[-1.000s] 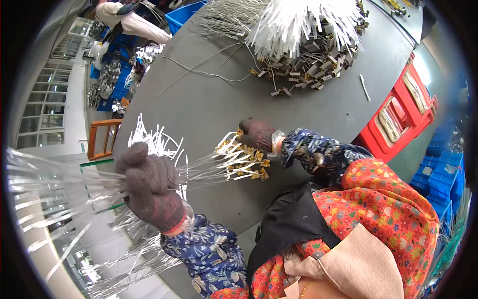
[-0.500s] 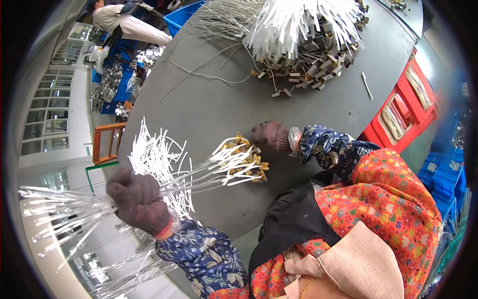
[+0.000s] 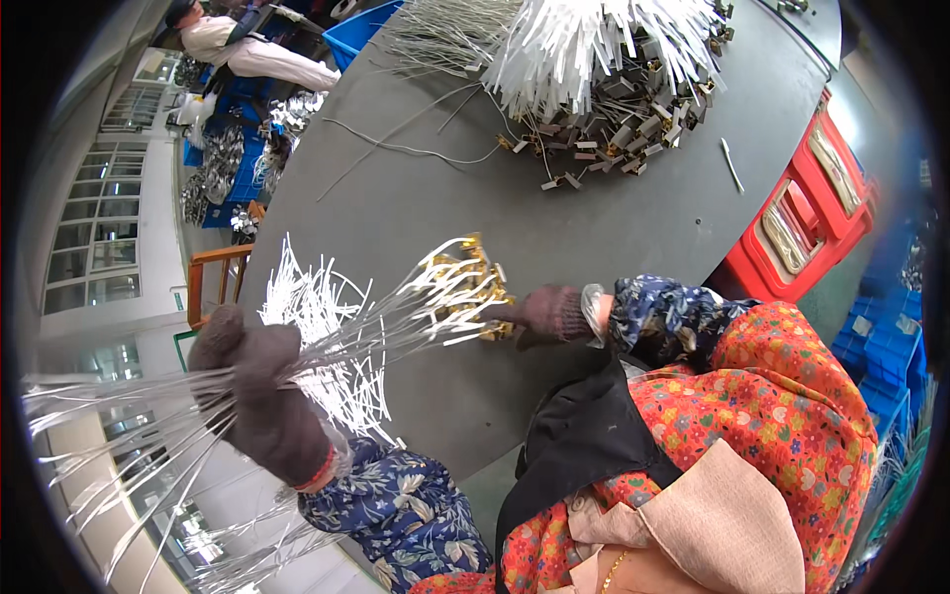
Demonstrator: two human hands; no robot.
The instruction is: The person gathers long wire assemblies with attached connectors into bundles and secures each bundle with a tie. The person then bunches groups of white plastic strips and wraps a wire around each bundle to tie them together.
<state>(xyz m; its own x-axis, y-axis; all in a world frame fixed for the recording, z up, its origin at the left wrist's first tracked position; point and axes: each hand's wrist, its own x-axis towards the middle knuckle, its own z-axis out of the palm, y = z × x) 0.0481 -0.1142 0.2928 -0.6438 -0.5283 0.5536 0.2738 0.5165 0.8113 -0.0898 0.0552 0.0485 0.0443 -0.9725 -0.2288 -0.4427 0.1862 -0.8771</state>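
Wires [image 3: 388, 319] inside left fingers [image 3: 259, 361], gold ends [image 3: 475, 247] beside right fingers [image 3: 507, 314]

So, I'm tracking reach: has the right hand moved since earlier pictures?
Yes: the right hand shifted down the view, away from the large wire pile.

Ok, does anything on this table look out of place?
Slightly: one short white strip lies alone toward the right edge of the grey table, apart from the big pile. Left of that pile, loose wires straggle and cross. No obvious damage.
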